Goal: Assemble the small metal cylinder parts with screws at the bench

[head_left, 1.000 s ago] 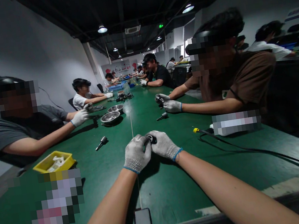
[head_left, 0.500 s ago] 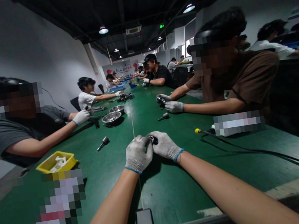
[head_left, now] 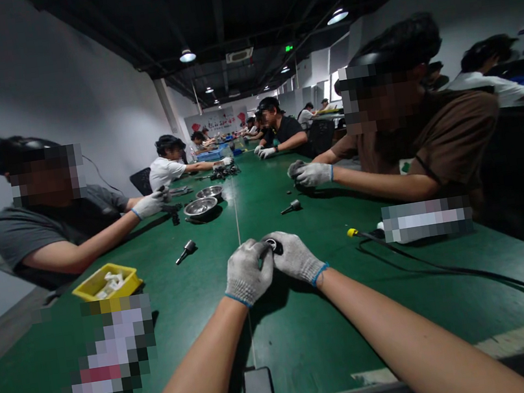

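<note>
Table (head_left: pixel 281 325), long and green, runs toward 12 o'clock, people seated down both sides. Co-worker's gloved hand (head_left: pixel 312 174) rests on it at 1 o'clock. Cable (head_left: pixel 430 266) trails off toward 3 o'clock. Yellow tray (head_left: pixel 89 285) sits at 9 o'clock, steel bowl (head_left: pixel 200 207) at 11, metal tool (head_left: pixel 185 252) nearer, also at 11. Left hand (head_left: pixel 248 272) and right hand (head_left: pixel 295 257) meet at centre, placed as they were a second ago. Fingers of both are clamped on a small black round part (head_left: pixel 273 245), held just above the table. Grip unchanged, so handling of the part looks mid-course.
</note>
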A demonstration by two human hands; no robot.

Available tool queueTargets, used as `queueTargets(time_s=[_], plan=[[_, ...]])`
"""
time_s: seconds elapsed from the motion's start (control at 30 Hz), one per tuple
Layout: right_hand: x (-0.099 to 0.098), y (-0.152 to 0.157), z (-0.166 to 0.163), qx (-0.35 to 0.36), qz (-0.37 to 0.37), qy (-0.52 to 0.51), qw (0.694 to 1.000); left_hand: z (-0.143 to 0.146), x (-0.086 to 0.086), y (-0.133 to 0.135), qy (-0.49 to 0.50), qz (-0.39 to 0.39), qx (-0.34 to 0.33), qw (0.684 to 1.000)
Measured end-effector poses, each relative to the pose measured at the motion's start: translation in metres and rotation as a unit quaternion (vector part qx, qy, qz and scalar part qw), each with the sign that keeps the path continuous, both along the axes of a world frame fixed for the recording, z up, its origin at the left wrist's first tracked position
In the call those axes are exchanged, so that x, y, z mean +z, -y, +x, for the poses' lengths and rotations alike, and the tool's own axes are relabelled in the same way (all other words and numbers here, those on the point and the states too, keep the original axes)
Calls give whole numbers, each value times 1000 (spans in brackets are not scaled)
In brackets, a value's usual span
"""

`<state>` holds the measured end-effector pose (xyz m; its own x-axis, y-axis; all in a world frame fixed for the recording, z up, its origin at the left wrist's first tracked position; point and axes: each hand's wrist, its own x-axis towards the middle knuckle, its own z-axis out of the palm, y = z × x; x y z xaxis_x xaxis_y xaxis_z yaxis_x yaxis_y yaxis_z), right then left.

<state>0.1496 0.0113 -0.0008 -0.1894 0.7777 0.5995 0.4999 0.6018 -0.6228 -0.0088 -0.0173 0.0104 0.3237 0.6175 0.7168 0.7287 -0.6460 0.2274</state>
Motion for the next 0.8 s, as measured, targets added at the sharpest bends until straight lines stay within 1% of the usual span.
queueTargets(time_s=[0.2, 0.37, 0.43, 0.53, 0.6, 0.7, 0.8], plan=[[1, -1, 2, -6, -34, -51, 998, 0, -2, -1, 39, 7, -8, 999], [0, -8, 8, -7, -98, -101, 990, -2, 0, -5, 80, 0, 0, 997], [1, -12, 12, -5, -133, -123, 983, -4, 0, -8, 87, -24, 17, 996], [1, -17, 18, -2, -183, -154, 971, -5, 0, -13, 85, -104, 48, 990], [1, -18, 21, 2, -206, -168, 964, -6, -1, -16, 82, -148, 57, 984], [0, -19, 22, 6, -219, -182, 958, -7, -2, -19, 76, -173, 61, 980], [0, -19, 22, 3, -215, -185, 959, -6, -3, -19, 57, -196, 56, 977]])
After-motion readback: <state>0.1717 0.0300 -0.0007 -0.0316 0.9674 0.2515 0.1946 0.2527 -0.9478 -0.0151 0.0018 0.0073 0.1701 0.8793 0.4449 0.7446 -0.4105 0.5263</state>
